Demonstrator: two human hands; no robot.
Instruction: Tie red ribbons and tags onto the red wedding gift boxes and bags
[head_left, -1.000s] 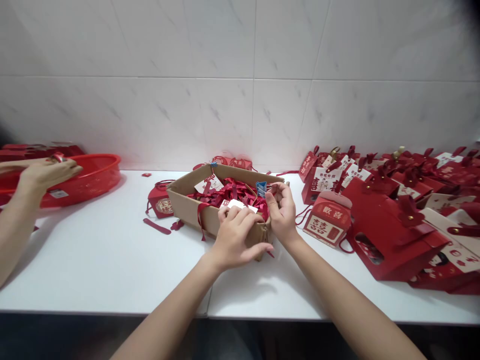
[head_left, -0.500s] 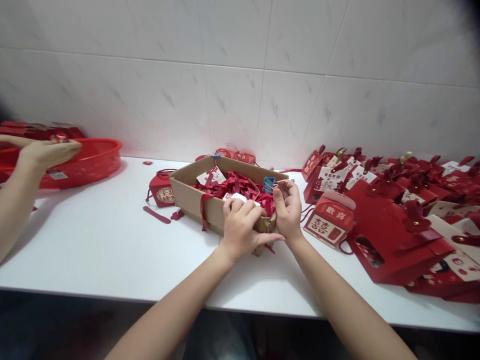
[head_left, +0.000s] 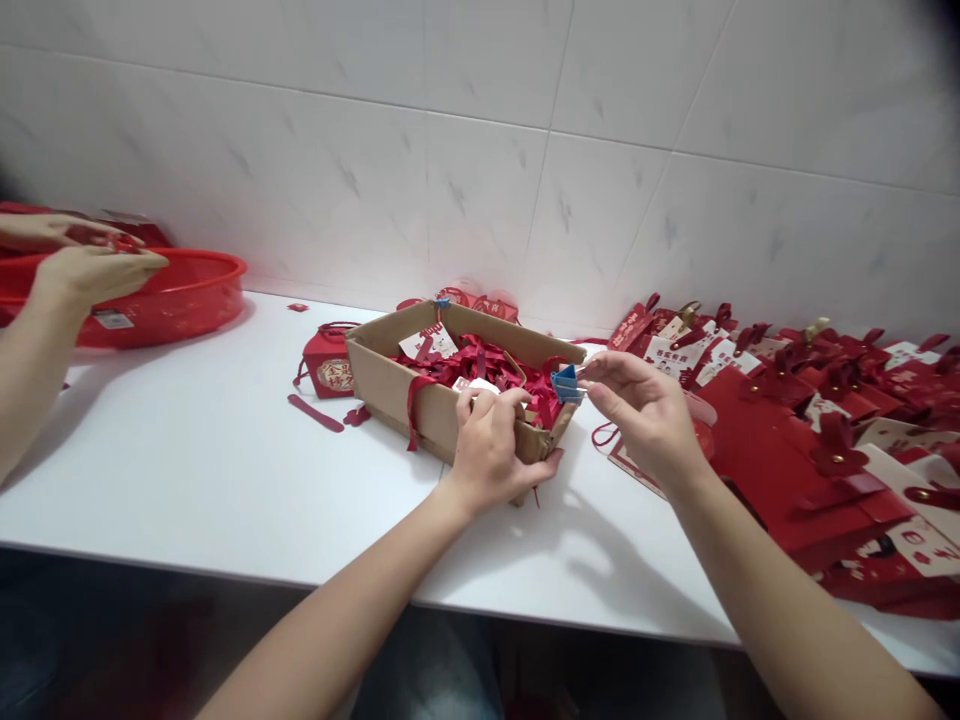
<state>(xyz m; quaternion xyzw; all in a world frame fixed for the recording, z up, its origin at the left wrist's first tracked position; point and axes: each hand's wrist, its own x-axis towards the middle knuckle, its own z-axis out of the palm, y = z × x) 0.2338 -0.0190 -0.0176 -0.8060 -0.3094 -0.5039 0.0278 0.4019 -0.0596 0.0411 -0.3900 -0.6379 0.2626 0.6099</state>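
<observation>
A cardboard box (head_left: 405, 398) full of dark red ribbon strips (head_left: 480, 362) and a few printed cards (head_left: 428, 342) sits in front of me. My left hand (head_left: 491, 440) grips its near wall by the right corner, fingers over the rim and thumb against the end. At the box's right end is a blue binder clip (head_left: 565, 384). My right hand (head_left: 645, 405) pinches the clip's wire handles between thumb and fingers; whether the clip still touches the cardboard I cannot tell. Another small blue clip (head_left: 442, 302) is on the far left corner.
Many red gift boxes (head_left: 795, 480) crowd the right side. A small red box (head_left: 327, 365) and a red strap (head_left: 316, 413) lie left of the carton. Far left, another person's hands (head_left: 94, 270) hold something small and red over a red plastic basin (head_left: 191, 300).
My right hand has moved right from the box corner, and the blue binder clip has shifted right with it. My left hand keeps its grip on the box. The view has tilted slightly.
</observation>
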